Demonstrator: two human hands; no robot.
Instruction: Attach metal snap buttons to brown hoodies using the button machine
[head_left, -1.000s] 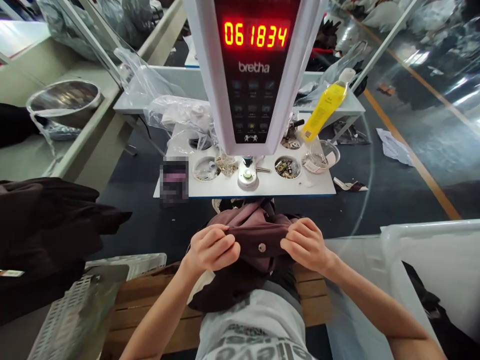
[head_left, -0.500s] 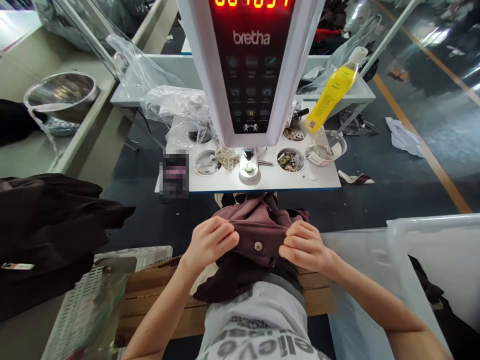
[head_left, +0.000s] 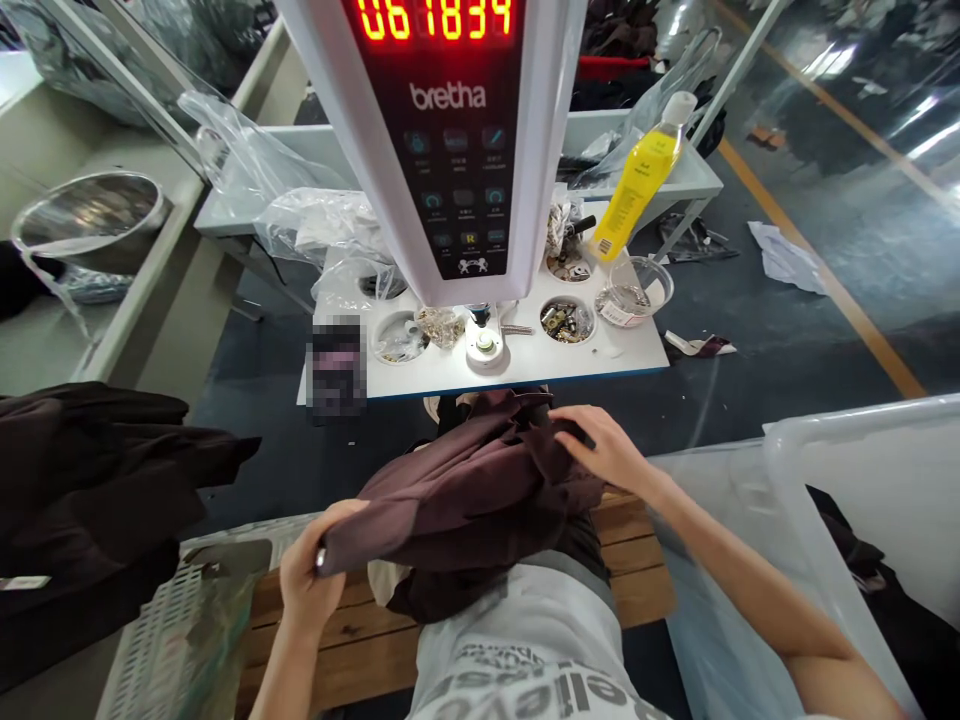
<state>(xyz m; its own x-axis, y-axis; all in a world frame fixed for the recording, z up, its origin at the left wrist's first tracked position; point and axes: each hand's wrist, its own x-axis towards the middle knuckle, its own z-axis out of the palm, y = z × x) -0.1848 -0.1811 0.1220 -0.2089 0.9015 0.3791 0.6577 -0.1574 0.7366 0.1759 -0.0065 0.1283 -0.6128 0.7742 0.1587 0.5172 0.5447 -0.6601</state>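
A dark maroon garment (head_left: 465,495) lies bunched on my lap above a wooden bench (head_left: 352,635). My left hand (head_left: 311,580) is closed on one edge of the garment at the lower left, pinching it near a small metal snap. My right hand (head_left: 600,450) rests on the garment's far right side, fingers bent into the folds below the front edge of the machine table (head_left: 525,375). The snap press machine (head_left: 450,140) stands just ahead, its red display reading 061834.
Round cups of metal snaps (head_left: 566,320) sit in the white table beside a yellow bottle (head_left: 634,190) and a clear cup (head_left: 634,295). Dark garments (head_left: 90,500) pile at left over a white basket (head_left: 142,640). A clear plastic bin (head_left: 847,500) stands at right.
Both hands held the garment's snap edge up between them; now my left hand has pulled its end down and left, and my right hand has shifted forward onto the folds.
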